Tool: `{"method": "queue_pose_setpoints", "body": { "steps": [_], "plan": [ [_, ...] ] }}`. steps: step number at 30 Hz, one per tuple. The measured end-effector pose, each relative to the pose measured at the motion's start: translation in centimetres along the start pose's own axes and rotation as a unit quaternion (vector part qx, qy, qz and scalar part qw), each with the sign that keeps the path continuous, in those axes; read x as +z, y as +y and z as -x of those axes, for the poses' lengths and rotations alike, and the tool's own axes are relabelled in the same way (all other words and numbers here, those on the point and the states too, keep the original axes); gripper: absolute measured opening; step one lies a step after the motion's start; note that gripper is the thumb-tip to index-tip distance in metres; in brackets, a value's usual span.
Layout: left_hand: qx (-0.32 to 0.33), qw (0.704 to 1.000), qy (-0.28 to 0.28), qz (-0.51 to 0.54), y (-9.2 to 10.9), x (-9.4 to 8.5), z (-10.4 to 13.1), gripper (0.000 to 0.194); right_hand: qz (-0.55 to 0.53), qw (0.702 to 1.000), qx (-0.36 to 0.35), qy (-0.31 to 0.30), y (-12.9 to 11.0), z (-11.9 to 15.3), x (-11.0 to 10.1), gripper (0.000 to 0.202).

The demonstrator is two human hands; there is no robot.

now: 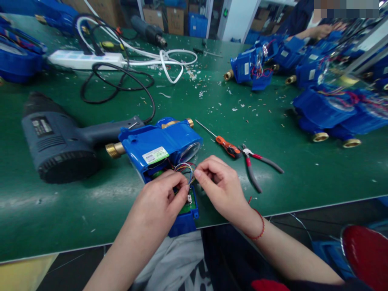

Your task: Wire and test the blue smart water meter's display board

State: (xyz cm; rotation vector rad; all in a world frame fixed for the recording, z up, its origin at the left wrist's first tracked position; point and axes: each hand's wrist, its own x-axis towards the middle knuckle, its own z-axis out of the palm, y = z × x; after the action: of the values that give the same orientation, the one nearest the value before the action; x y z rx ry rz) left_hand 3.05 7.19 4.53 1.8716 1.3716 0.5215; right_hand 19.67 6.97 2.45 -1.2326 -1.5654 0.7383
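A blue meter with brass threaded ends (157,143) lies before me, its lower housing open at the table's edge. Thin coloured wires (184,166) loop out of it between my hands. My left hand (165,194) is closed in a pinch on the wires, above the green circuit board (188,207). On the other side of the loop, my right hand (216,180) pinches at the wires with thumb and forefinger; its fingertips partly hide what they hold. An orange-handled screwdriver (226,146) and red-and-grey cutting pliers (256,161) lie beyond my right hand.
A heat gun (60,141) lies left of the meter. Behind it are a white power strip (87,60), looped cables and another heat gun (148,31). More blue meters (330,107) stand at right, near another person's hands (324,30). Small scraps litter the green table (212,101).
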Motion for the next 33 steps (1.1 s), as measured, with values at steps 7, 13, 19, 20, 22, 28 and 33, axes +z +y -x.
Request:
{"method": "queue_pose_setpoints", "body": {
  "steps": [7,13,19,20,22,28,33],
  "plan": [
    [-0.004,1.000,0.004,0.030,-0.9,0.0,0.3,0.018,0.039,0.997,-0.063,-0.002,-0.1,-0.3,-0.9,0.020],
    [0.021,0.997,0.004,0.068,-1.2,0.2,0.6,0.021,0.020,0.997,-0.018,-0.070,-0.2,0.4,0.8,0.008],
    [0.000,0.998,-0.017,0.066,-1.1,0.0,0.4,0.024,0.021,0.999,-0.022,-0.030,-0.3,0.0,2.0,0.021],
    [0.002,0.998,-0.020,0.067,-1.1,0.0,0.3,0.025,0.044,0.998,-0.042,-0.021,-0.2,-0.1,2.1,0.022],
    [0.001,0.998,-0.024,0.064,-1.1,-0.1,0.2,0.025,0.092,0.993,-0.079,0.007,-0.2,-0.2,2.0,0.023],
    [-0.014,0.999,-0.016,0.041,-0.9,-0.3,0.3,0.025,0.096,0.991,-0.049,0.085,0.3,-0.6,0.4,0.024],
    [-0.018,0.999,0.008,0.038,-0.8,-0.2,0.5,0.022,0.060,0.998,-0.001,-0.012,0.9,0.3,0.1,0.021]
  ]
}}
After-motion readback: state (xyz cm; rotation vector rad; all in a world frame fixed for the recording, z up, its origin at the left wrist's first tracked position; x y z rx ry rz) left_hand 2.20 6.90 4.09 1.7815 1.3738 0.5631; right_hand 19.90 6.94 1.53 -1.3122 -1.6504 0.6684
